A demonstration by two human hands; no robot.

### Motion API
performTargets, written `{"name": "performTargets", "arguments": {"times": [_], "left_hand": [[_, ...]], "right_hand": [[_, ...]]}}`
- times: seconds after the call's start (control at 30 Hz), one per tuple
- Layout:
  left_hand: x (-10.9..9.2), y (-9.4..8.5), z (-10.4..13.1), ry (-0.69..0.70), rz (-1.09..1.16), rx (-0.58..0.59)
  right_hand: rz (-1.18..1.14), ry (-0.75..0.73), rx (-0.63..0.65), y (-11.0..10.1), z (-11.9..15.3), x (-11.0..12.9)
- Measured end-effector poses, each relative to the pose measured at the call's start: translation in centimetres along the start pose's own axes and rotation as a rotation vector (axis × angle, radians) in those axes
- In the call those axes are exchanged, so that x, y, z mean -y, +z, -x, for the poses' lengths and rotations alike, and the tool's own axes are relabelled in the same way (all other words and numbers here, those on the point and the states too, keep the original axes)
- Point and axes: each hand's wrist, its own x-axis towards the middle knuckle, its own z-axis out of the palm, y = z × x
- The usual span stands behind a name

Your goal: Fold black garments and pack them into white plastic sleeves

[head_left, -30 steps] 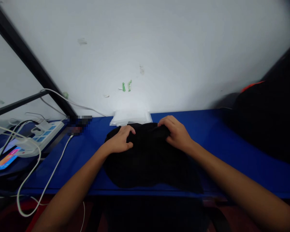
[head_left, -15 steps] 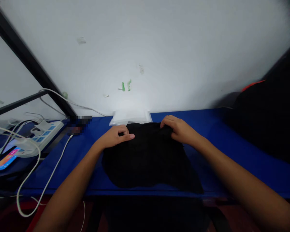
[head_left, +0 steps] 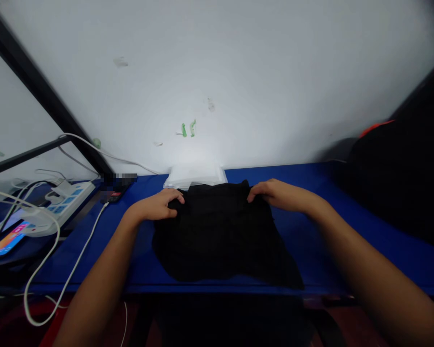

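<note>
A piece of black cloth (head_left: 220,236) lies spread before me on a blue table, its lower right corner trailing out toward the front edge. My left hand (head_left: 159,205) rests at its upper left corner, thumb and forefinger parted, with dark fabric showing between them. At the upper right corner, my right hand (head_left: 275,193) has its fingers bent down and closed on the fabric; its thumb is mostly hidden. The cloth's top edge rises in a small fold beside the right fingertips. Just behind it lies a stack of clear plastic sheets or bags (head_left: 197,174).
On the left are a white power strip (head_left: 70,197), a lit phone (head_left: 10,239), looping white cables (head_left: 90,236) and a dark device (head_left: 123,188) with a cable in it. A large black object (head_left: 405,188) covers the table's right end. The wall (head_left: 275,86) stands behind.
My hands have moved apart, the left one to the left and the right one slightly to the right. The cloth's upper part looks flatter and wider between them.
</note>
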Motion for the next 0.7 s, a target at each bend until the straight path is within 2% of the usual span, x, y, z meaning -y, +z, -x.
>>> {"name": "performTargets", "arguments": {"times": [0.07, 0.17, 0.23, 0.3, 0.37, 0.43, 0.5, 0.6, 0.7], "left_hand": [[0.5, 0.1, -0.3, -0.095, -0.069, -0.075], [0.9, 0.1, -0.5, -0.218, -0.242, -0.27], [0.8, 0.0, -0.6, -0.252, -0.35, -0.392], [0.2, -0.1, -0.5, -0.22, -0.406, -0.461], [-0.7, 0.0, -0.6, -0.091, -0.375, -0.443], [-1.7, 0.4, -0.7, 0.078, -0.283, -0.333], [-2.4, 1.0, -1.1, 0.172, -0.22, -0.201], [-2.8, 2.2, -1.9, 0.152, -0.234, -0.119], [-2.5, 2.9, -2.6, 0.12, -0.257, -0.184]], "right_hand": [[-0.029, 0.029, -0.003, -0.2, 0.0, 0.8], [-0.031, 0.054, 0.008, 0.1, -0.2, 1.6], [-0.001, 0.061, 0.005, 0.5, -0.3, 1.6], [0.021, 0.046, -0.001, 0.9, -0.3, 1.4], [0.031, 0.034, 0.004, 1.1, -0.3, 1.3], [0.041, 0.058, 0.029, 1.1, -0.4, 1.4], [0.057, 0.118, 0.071, 0.8, -0.6, 1.7], [0.081, 0.176, 0.097, 0.5, -1.0, 2.2], [0.087, 0.173, 0.056, 0.4, -1.1, 2.2]]}}
